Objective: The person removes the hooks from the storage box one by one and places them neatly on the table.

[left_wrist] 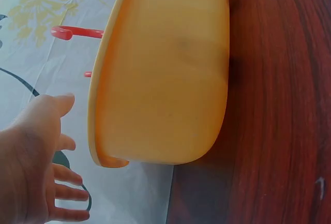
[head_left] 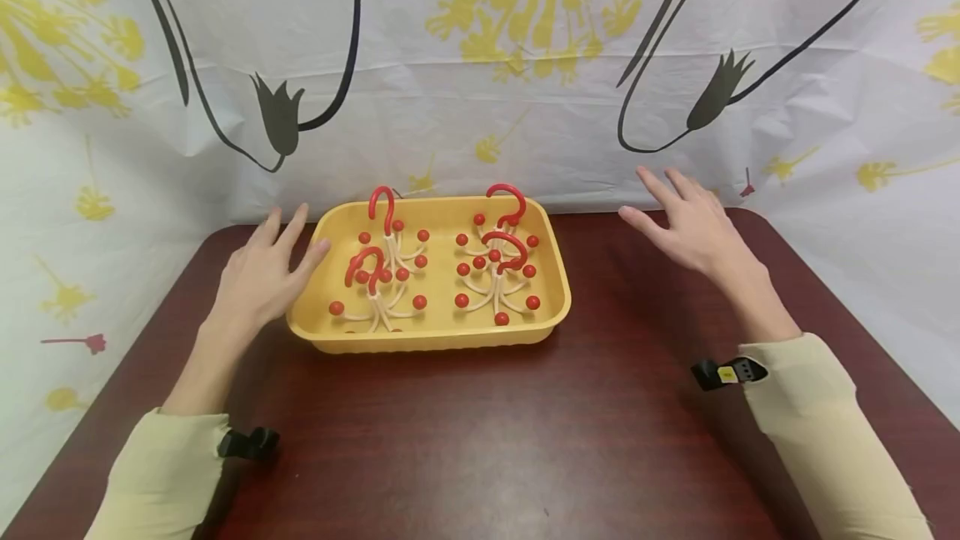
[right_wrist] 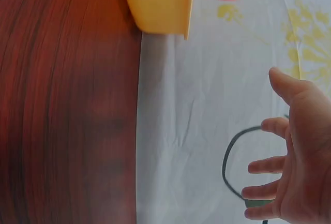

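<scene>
Containing four red-hooked pieces (head_left: 498,280), one yellow tray (head_left: 442,342) sits on the worktop (head_left: 480,432). Left hand (head_left: 258,275) at its nine o'clock, right hand (head_left: 688,227) at three; fingers outstretched on both.

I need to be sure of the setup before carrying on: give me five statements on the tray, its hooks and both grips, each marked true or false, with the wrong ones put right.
1. The tray rests on the table. True.
2. The hooks in the tray are red. True.
3. Six hooks show in the tray. False: four show.
4. The left grip is nearer the tray than the right grip. True.
5. The right grip holds a hook. False: it holds nothing and is apart from the tray.
</scene>
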The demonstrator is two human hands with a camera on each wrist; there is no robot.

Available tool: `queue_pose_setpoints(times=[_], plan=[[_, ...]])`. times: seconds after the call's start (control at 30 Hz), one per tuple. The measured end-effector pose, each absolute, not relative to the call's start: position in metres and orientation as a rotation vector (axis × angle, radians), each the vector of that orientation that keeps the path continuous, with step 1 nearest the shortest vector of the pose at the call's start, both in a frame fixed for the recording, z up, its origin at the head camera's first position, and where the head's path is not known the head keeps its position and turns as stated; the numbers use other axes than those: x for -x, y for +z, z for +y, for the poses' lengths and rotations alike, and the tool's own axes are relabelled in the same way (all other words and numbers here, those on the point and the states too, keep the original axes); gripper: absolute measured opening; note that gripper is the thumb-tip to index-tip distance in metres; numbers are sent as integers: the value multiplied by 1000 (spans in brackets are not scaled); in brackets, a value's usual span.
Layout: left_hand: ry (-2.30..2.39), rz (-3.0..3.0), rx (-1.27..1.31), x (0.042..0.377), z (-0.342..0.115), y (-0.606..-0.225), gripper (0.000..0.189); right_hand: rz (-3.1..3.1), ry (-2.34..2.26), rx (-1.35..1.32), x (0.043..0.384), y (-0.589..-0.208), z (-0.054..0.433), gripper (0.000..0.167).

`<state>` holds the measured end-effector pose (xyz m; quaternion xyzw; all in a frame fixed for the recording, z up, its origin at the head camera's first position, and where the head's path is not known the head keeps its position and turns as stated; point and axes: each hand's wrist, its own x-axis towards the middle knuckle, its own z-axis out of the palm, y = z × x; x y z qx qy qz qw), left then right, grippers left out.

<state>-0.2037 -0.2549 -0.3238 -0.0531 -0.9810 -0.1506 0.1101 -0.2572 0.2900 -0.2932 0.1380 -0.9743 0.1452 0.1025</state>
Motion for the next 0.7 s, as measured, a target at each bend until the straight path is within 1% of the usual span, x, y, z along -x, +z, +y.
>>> queue_pose_setpoints(times=[0.37, 0.7], plan=[[-596, -2870, 125, 204, -254, -330, 83, -2825, 536, -520, 248, -290, 256, 77], [-752, -2850, 99, 206, -256, -338, 81, -2783, 693, -648, 244, -289, 225, 71]])
